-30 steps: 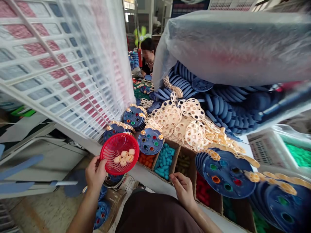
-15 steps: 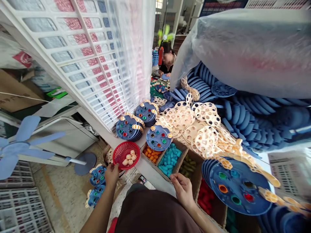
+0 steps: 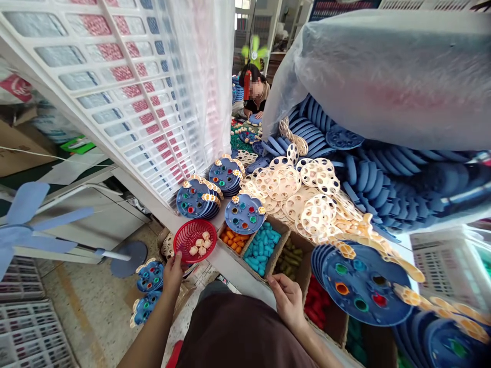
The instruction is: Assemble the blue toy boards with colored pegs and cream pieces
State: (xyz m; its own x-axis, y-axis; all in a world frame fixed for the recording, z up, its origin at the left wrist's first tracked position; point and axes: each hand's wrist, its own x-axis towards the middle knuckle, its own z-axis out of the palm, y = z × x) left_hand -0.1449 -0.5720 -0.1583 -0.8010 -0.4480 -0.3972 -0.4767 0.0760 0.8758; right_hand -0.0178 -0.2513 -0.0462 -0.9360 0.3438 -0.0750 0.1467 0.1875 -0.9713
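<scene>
My left hand (image 3: 173,273) grips the near rim of a round red plastic basket (image 3: 180,240), fingers closed. Several small cream-coloured pieces (image 3: 202,244) lie inside it. My right hand (image 3: 286,296) is pinched closed beside the near edge of a divided cardboard box; whatever its fingertips may hold is hidden. Just beyond it are compartments of turquoise pieces (image 3: 263,245) and olive pieces (image 3: 288,258). Orange pieces (image 3: 232,239) fill the compartment nearest the basket. A round blue disc (image 3: 245,213) with coloured wells rests over the box's far edge.
Cream perforated discs (image 3: 284,184) are heaped behind the box. Stacked blue discs (image 3: 364,286) stand at the right, more (image 3: 195,199) at the left. A white plastic crate (image 3: 126,76) leans on the left. A fan (image 3: 26,230) stands lower left. Another person (image 3: 255,97) sits farther back.
The view has shifted slightly, so most things appear a little farther left. The basket tilts a bit more, still in my left hand. My right hand stays pinched by the box.
</scene>
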